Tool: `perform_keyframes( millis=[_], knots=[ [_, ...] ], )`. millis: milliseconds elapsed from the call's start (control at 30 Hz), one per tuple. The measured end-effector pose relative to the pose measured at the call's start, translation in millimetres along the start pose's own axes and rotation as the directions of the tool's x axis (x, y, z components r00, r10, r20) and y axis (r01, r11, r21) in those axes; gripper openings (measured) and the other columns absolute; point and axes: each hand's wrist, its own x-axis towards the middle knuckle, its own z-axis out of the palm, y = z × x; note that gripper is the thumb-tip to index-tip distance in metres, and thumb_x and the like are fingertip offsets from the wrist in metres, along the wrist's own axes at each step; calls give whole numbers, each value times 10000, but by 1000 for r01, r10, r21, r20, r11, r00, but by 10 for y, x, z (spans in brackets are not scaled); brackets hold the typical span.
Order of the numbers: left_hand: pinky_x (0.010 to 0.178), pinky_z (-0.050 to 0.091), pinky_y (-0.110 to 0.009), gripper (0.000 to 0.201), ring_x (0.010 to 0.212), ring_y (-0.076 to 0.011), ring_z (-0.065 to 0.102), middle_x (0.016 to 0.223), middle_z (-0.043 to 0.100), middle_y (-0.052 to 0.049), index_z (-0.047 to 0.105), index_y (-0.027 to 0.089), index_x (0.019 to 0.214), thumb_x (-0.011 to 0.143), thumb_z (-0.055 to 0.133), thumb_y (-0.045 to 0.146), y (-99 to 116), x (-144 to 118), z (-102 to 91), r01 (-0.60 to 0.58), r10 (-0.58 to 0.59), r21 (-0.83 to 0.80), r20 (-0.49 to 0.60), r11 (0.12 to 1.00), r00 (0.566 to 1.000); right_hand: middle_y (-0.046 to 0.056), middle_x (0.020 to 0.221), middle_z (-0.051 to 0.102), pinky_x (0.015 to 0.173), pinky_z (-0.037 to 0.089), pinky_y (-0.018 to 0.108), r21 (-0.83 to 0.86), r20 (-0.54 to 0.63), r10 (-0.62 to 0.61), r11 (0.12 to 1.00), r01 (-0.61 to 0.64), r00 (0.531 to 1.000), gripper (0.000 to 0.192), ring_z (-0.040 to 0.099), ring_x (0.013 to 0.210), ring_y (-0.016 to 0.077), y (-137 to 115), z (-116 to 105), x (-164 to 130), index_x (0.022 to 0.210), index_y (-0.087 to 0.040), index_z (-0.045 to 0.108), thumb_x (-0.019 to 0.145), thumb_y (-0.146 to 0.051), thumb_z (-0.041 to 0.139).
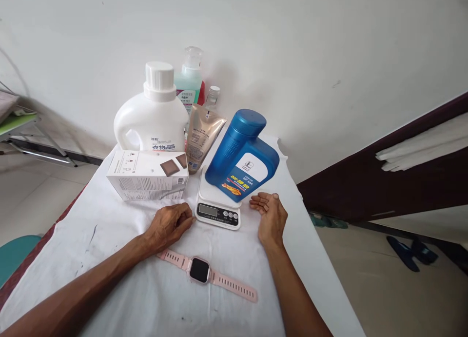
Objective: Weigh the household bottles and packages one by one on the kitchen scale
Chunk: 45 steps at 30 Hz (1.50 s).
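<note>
Blue bottle (243, 156) stands cap-up on the white platform of a kitchen scale (218, 215), right of frame center; the scale's display and buttons face the lower edge. Left hand (170, 226), just left of the scale: fingers bent under, thumb pointing to the scale's edge; the underside is hidden, so cannot tell how tightly it is closed or whether anything is beneath. Right hand (271, 220), just right of the scale, near the bottle's base: fingers loosely uncurled, palm turned inward, nothing in its grasp. Pink-strapped watch (199, 269) lies face up at lower center, one strap end near the left wrist. Left of center, a white box (148, 178) sits in front of a white jug (153, 117). A gold tube (201, 137) stands cap-down between box and bottle; a green pump bottle (190, 81) is behind, against the wall. White cloth (120, 288) covers the table.
</note>
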Motion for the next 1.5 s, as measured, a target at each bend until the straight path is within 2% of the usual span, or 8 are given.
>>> perform_keyframes(
  millis=[267, 900, 967, 1033, 1167, 1233, 1367, 1500],
  knots=[
    [625, 371, -251, 186, 595, -109, 477, 675, 573, 47, 596, 200, 845, 985, 589, 322, -2, -8, 12, 4, -4, 22, -9, 1000, 1000, 55, 809, 724, 667, 510, 339, -144, 119, -89, 984, 106, 989, 600, 683, 710, 193, 63, -42, -16, 904, -190, 694, 962, -765, 531],
    [594, 373, -237, 206, 588, -105, 470, 658, 564, 45, 617, 194, 843, 981, 579, 343, 52, -10, -12, 17, -17, 27, -3, 999, 1000, 24, 763, 697, 671, 494, 320, -153, 134, -72, 984, 92, 988, 588, 633, 683, 170, 20, -41, -66, 850, -202, 693, 905, -782, 612],
    [591, 373, -238, 207, 585, -106, 465, 653, 558, 46, 619, 195, 846, 982, 576, 345, 57, -5, -17, 17, -17, 27, -5, 1000, 1000, 40, 812, 716, 674, 506, 327, -122, 134, -66, 989, 82, 989, 610, 662, 729, 188, -32, -39, -88, 888, -203, 697, 905, -803, 588],
    [588, 372, -238, 219, 578, -106, 460, 647, 549, 48, 619, 195, 844, 988, 570, 353, 62, -2, -19, 19, -19, 26, -7, 999, 1000, 73, 981, 756, 736, 546, 349, -80, 166, -92, 991, 106, 982, 590, 714, 884, 226, -135, -16, -104, 1015, -212, 700, 906, -785, 604],
    [572, 364, -234, 280, 559, -103, 442, 626, 520, 53, 599, 198, 809, 1007, 550, 390, 56, -11, -12, 18, -18, 25, -2, 1000, 1000, 85, 1324, 714, 1004, 564, 422, -14, 252, -213, 975, 224, 944, 639, 672, 1242, 278, -468, 169, -98, 1263, -268, 630, 761, -574, 879],
    [561, 358, -231, 311, 554, -103, 439, 623, 517, 50, 596, 199, 802, 1017, 535, 414, 40, -19, 1, 21, -21, 25, -4, 999, 1000, 60, 1262, 739, 982, 595, 426, -8, 277, -212, 975, 223, 937, 711, 701, 1184, 279, -644, 321, -84, 1272, -286, 620, 674, -467, 957],
    [546, 351, -233, 370, 551, -110, 446, 617, 527, 39, 595, 202, 791, 1027, 519, 476, 10, -24, 40, 23, -23, 15, -22, 1000, 1000, 9, 997, 780, 769, 678, 413, 53, 281, -97, 995, 86, 955, 627, 763, 889, 250, -858, 576, -75, 1154, -274, 670, 626, -391, 988],
    [564, 360, -235, 402, 574, -120, 462, 626, 533, 30, 595, 208, 772, 1029, 518, 507, 30, -26, 83, 76, -75, 3, -60, 997, 995, 5, 982, 791, 744, 701, 435, 161, 325, -29, 987, -25, 945, 578, 775, 875, 257, -853, 615, -26, 1128, -264, 704, 634, -357, 989]
  ],
)
